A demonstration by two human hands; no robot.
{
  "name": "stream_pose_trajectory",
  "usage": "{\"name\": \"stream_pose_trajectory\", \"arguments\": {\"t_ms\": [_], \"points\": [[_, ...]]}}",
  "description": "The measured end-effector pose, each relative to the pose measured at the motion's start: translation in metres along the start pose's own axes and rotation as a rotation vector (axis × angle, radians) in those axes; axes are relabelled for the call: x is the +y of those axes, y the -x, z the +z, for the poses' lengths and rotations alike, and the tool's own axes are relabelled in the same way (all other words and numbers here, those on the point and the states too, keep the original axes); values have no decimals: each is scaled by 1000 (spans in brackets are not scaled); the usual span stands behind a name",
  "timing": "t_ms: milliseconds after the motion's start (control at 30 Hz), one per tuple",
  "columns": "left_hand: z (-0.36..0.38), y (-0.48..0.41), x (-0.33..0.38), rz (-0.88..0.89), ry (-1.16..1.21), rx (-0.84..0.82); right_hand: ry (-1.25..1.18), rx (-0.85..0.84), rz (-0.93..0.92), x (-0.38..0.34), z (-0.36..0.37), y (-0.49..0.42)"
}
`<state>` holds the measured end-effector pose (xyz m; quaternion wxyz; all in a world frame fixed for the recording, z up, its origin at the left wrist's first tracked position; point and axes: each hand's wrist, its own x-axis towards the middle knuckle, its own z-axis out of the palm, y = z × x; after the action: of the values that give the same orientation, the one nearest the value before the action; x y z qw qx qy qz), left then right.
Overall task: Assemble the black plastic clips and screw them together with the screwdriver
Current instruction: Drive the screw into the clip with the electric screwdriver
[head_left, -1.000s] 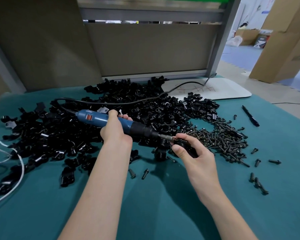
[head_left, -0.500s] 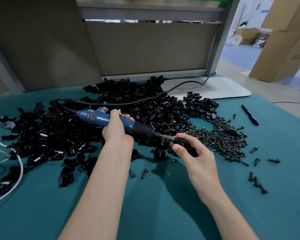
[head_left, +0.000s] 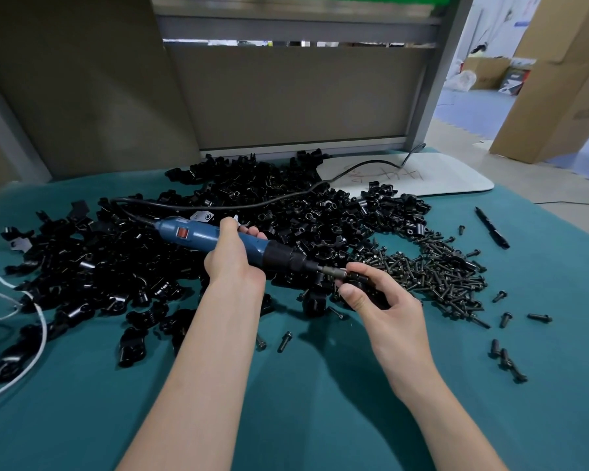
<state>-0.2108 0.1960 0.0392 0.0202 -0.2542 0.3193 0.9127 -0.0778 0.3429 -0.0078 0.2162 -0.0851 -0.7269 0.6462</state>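
My left hand [head_left: 233, 261] grips the blue electric screwdriver [head_left: 198, 234], which lies nearly level and points right. Its metal bit [head_left: 334, 272] meets a black plastic clip [head_left: 371, 290] that my right hand [head_left: 380, 300] holds between thumb and curled fingers, just above the teal table [head_left: 303, 402]. The clip is mostly hidden by my fingers. A big pile of black clips [head_left: 252, 215] spreads behind both hands. A heap of black screws [head_left: 436, 270] lies right of my right hand.
The screwdriver's black cord [head_left: 252, 205] runs over the clip pile to the back right. A white board [head_left: 439, 178] lies at the table's far edge, a black pen [head_left: 492, 227] at the right, a white cable [head_left: 31, 314] at the left. Loose screws [head_left: 505, 360] are scattered around.
Both hands and the screwdriver have stayed almost in place; the left hand with the tool has edged slightly right toward the clip. The bit stays on the clip.
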Motion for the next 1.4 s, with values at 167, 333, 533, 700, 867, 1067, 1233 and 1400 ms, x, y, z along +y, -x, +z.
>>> {"name": "stream_pose_trajectory", "arguments": {"t_ms": [167,333,533,700,867,1067,1233,1400], "points": [[-1,-1,-1,-12,1,-2,10,15,-7,-2,1,0],[-1,-3,-2,-22,4,-3,-3,9,3,-2,0,0],[-1,-2,-2,-8,-7,-8,0,-19,-13,0,1,0],[-2,-4,-2,-37,-32,9,48,-19,-34,0,1,1],[-3,-5,-3,-61,-49,24,51,-9,-66,4,0,4],[-3,-6,-5,-56,-34,25,49,-21,-31,4,-3,2],[-2,-6,-5,-45,11,29,27,-19,8,4,1,2],[-2,-6,1,-47,13,22,41,-45,-6,5,3,1]]}}
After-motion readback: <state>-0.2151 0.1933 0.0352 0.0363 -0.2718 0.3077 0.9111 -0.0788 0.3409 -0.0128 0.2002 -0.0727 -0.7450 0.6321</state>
